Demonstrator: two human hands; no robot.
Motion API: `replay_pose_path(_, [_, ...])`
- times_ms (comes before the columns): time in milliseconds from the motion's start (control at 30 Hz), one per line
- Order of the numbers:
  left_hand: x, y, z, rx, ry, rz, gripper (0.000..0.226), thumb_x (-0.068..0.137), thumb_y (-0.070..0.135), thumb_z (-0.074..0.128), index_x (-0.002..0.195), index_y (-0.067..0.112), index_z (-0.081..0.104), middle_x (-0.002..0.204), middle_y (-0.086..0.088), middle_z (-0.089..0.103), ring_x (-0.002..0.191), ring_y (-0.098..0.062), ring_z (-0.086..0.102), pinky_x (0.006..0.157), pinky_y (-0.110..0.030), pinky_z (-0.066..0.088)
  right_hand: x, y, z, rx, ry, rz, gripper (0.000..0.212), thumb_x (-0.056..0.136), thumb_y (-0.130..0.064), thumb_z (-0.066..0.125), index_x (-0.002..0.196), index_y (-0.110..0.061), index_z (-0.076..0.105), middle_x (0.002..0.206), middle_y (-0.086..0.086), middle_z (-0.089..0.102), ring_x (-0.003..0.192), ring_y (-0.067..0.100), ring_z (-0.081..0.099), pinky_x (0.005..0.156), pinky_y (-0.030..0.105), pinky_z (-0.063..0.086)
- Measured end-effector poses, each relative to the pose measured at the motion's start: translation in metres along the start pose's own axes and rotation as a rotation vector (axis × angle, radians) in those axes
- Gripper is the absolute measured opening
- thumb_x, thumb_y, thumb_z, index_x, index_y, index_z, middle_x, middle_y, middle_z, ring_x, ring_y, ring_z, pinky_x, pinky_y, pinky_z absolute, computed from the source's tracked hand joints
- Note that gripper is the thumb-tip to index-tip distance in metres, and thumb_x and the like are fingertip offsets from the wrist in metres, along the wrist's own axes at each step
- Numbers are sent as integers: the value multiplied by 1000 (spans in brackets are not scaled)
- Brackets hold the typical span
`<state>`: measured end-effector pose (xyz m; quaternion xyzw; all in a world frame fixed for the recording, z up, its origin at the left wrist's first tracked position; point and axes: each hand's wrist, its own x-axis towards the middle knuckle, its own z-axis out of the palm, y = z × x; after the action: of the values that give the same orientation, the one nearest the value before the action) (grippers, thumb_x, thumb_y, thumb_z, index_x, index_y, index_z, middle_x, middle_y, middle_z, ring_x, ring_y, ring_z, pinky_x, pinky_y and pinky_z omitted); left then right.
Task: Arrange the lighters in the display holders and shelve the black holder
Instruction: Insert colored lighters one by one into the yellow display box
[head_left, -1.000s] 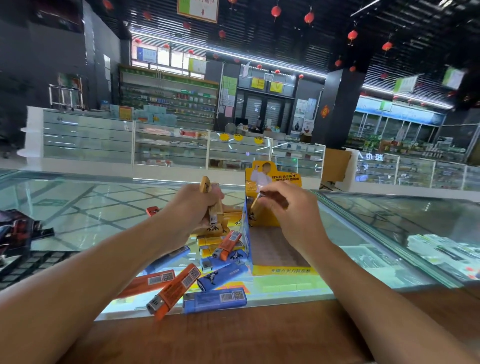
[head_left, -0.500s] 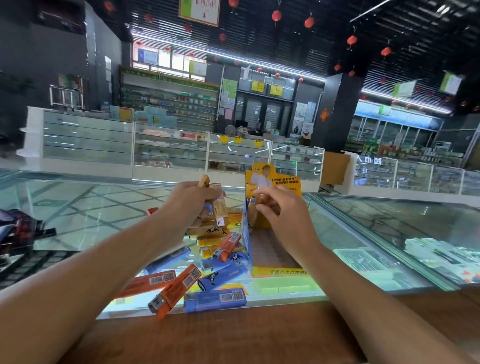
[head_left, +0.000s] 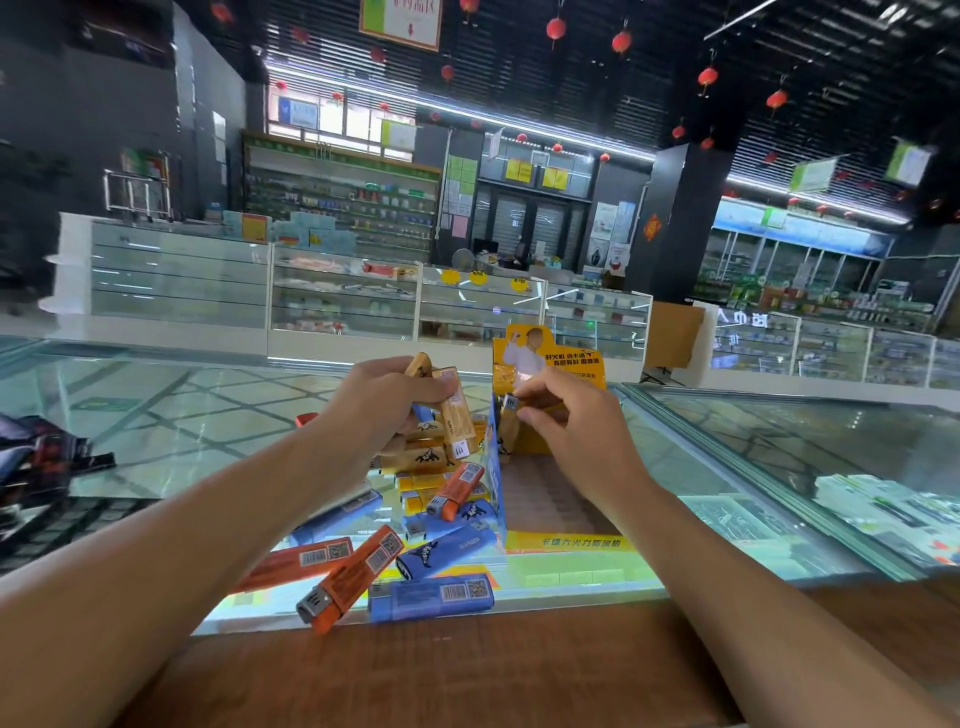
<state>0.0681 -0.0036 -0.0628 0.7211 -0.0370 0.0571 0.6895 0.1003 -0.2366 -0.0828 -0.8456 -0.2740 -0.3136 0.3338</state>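
While both forearms stretch out over the wooden edge (head_left: 467, 670) of the counter, the left hand (head_left: 384, 410) is lifted above the heap with its knuckles turned up. Its fingers are curled tight round a bundle of tan lighters (head_left: 453, 410), which stick up and fan out past the thumb side. The right hand (head_left: 576, 423) hovers at the same height, wrist a little bent, over the far end of the display holder (head_left: 566, 543). Thumb and forefinger pinch a single tan lighter (head_left: 509, 431) near its top and the other fingers are folded under. That lighter stands nearly upright, metal head up, just inside the holder's blue side wall at its back left corner, in front of the yellow printed backboard. I can't tell from here whether its foot touches the tray floor. It is a pale tan stick with a small black figure printed low on the body and a silver cap. Between the arms, loose lighters (head_left: 353, 577) in orange, blue and yellow lie criss-crossed on the glass counter (head_left: 182, 415). They sit just beside the holder's left wall, most showing white barcode labels.
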Motion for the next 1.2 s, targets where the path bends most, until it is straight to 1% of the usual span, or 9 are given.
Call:
replay_pose_path(200, [4, -1, -3, -100, -11, -3, 13, 91, 19, 77, 89, 7, 79, 76, -11, 46, 54, -15, 20, 39, -19, 18, 2, 2, 7, -124, 20, -64, 11, 97, -19, 72, 106, -24, 73, 105, -11, 60, 93, 6, 63, 82, 33, 58])
replay_pose_path(300, [4, 3, -3, -222, 7, -8, 12, 93, 12, 72, 100, 2, 75, 80, -7, 68, 51, -12, 22, 36, -18, 19, -3, -13, 2, -58, 75, -114, 23, 97, -21, 73, 118, -26, 67, 102, -16, 64, 90, 8, 64, 77, 28, 57])
replay_pose_path(400, [3, 5, -5, -302, 17, 0, 16, 96, 14, 71, 104, 1, 70, 96, -13, 74, 46, -9, 22, 34, -18, 20, -11, -32, 3, 112, -35, -77, 48, 90, -18, 83, 129, -32, 59, 98, -17, 71, 83, 11, 68, 71, 20, 56])
replay_pose_path(467, [2, 6, -5, -313, -10, -10, 17, 97, 17, 69, 103, 2, 70, 102, -14, 78, 46, -9, 21, 34, -18, 19, -12, -36, 7, 182, 3, -77, 47, 89, -15, 84, 126, -34, 63, 96, -16, 73, 79, 11, 68, 68, 19, 55])
replay_pose_path(700, [-2, 1, 2, -121, -133, -156, 32, 94, 39, 72, 93, 7, 74, 74, -5, 64, 46, -10, 25, 34, -18, 19, -6, -31, -1, 273, 181, -203, 15, 98, -15, 73, 112, -12, 76, 118, 1, 65, 91, 23, 70, 65, 38, 62])
replay_pose_path(833, [-3, 2, 14, -95, -83, -149, 41, 103, 39, 58, 102, 2, 75, 65, -5, 58, 44, -10, 32, 33, -17, 24, -4, -29, -13, 413, 294, -46, 9, 105, -10, 62, 111, -10, 69, 97, -2, 72, 84, 20, 73, 61, 34, 63])
replay_pose_path(1033, [-7, 2, 12, -4, 17, -97, 38, 96, 30, 71, 113, -4, 74, 72, -7, 59, 55, -14, 52, 47, -21, 42, -3, 0, -17, 153, 198, -15, 11, 103, -13, 65, 110, -16, 74, 99, 0, 70, 77, 14, 71, 67, 29, 60])
replay_pose_path(1133, [-8, 5, 11, -82, 26, -80, 23, 98, 25, 71, 112, 8, 77, 85, -10, 68, 68, -16, 64, 54, -26, 55, -3, 3, -9, 78, 92, -31, 9, 101, -18, 69, 106, -20, 75, 96, -7, 72, 83, 9, 70, 77, 36, 60])
replay_pose_path(1200, [-7, 4, 11, -159, 41, -81, 15, 98, 13, 70, 112, 13, 76, 93, -12, 73, 76, -18, 71, 59, -30, 61, -3, 0, -5, -5, 51, -71, 7, 99, -22, 71, 104, -23, 76, 94, -17, 68, 90, -2, 64, 83, 25, 53])
